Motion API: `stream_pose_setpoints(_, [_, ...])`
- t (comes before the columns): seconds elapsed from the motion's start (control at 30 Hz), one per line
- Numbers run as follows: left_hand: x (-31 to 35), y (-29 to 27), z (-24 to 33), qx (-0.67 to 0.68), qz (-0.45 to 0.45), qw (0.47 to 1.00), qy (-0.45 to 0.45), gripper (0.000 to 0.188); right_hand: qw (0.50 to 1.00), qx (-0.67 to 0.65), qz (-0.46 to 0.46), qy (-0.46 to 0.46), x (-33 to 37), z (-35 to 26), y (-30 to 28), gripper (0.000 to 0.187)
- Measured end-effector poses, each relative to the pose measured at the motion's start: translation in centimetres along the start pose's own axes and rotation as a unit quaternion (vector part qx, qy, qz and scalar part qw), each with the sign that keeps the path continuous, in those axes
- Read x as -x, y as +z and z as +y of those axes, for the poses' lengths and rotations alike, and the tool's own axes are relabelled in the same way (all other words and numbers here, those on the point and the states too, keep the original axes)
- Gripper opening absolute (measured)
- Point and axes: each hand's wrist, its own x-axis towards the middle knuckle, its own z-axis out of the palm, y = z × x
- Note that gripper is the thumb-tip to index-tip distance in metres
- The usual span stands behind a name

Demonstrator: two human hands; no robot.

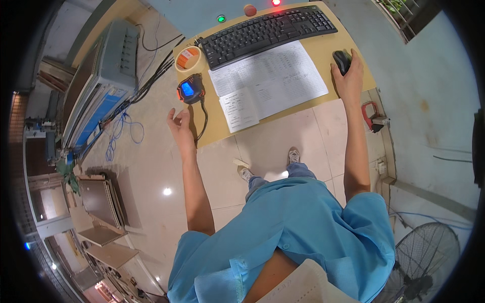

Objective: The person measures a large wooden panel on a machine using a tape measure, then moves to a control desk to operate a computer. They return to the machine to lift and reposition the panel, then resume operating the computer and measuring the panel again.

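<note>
My right hand (348, 81) rests on a black computer mouse (342, 62) at the right side of a yellow tabletop (217, 132), its fingers around the mouse's sides. At the table's left edge, my left hand (180, 126) has loosely bent fingers set apart, with nothing visible in them. Just beyond those fingers lies a small black and orange device (190, 89) with a lit blue screen; a black cord runs from it toward the table's near edge. Between my hands are a large written sheet (288, 76) and a smaller slip (237, 111) overlapping its left corner.
A black keyboard (268, 33) spans the table's far side. A tape roll (188, 59) lies at the far left corner. Beyond the keyboard are a green light (221, 18), a red button (250, 10) and a red light (276, 2). A fan (427, 257) stands at lower right.
</note>
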Motion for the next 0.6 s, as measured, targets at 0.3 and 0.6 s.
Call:
stream_pose_setpoints(0.3, [2.4, 2.3, 1.3, -0.243, 0.018, 0.960, 0.136, 0.062, 0.990, -0.051, -0.090, -0.097, -2.4, 1.3, -0.8, 0.062])
stream_pose_setpoints(0.6, [3.0, 3.5, 1.0, -0.339, 0.069, 0.926, 0.149, 0.059, 0.992, -0.032, -0.070, -0.099, -2.0, 1.9, -0.5, 0.060])
